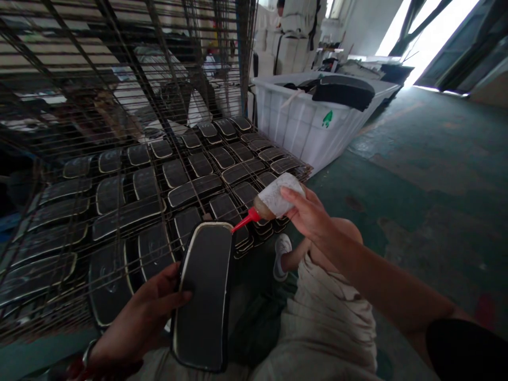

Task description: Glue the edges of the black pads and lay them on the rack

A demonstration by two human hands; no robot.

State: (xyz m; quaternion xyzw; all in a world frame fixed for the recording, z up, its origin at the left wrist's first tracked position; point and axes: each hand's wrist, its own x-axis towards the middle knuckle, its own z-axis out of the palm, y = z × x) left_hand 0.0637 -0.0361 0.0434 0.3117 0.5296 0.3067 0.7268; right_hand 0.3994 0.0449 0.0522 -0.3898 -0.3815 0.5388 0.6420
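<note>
My left hand [146, 307] grips the left edge of a long dark pad [204, 301] with rounded corners, its thumb lying on the face. A pale line runs along the pad's rim. In my right hand [304, 209] is a squeeze bottle [278, 196] with a whitish label and a red nozzle, tilted down to the left. The nozzle's tip is at the pad's upper right corner. Behind the pad, a wire rack [159, 209] bears rows of similar dark pads with pale outlines.
Upright wire mesh [130, 69] rises at the back left. A large white bin [301, 121] with dark pieces on its rim stands beyond the rack. Green floor [416, 185] extends right. My legs and a white shoe [282, 256] are below.
</note>
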